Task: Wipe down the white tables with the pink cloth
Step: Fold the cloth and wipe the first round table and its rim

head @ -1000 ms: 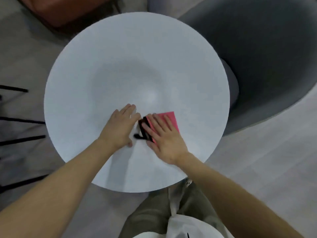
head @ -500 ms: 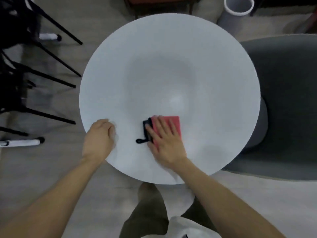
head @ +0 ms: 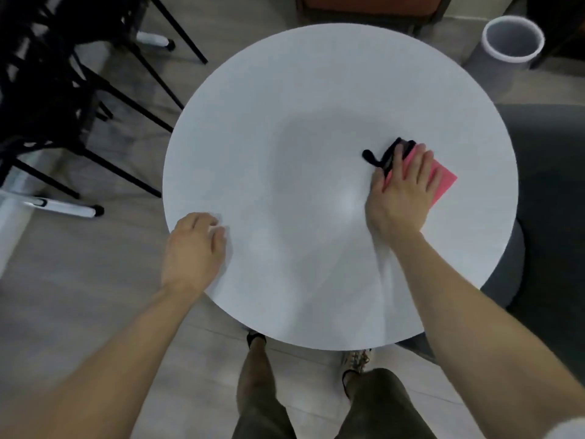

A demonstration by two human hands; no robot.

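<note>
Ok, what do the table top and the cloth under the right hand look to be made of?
Table top: smooth white with a satin finish, likely laminate or painted board; it shows a soft glare patch and no grain. Pink cloth: thin soft fabric, possibly microfibre; it lies flat and folded under the right hand, with a black loop at one edge.
</note>
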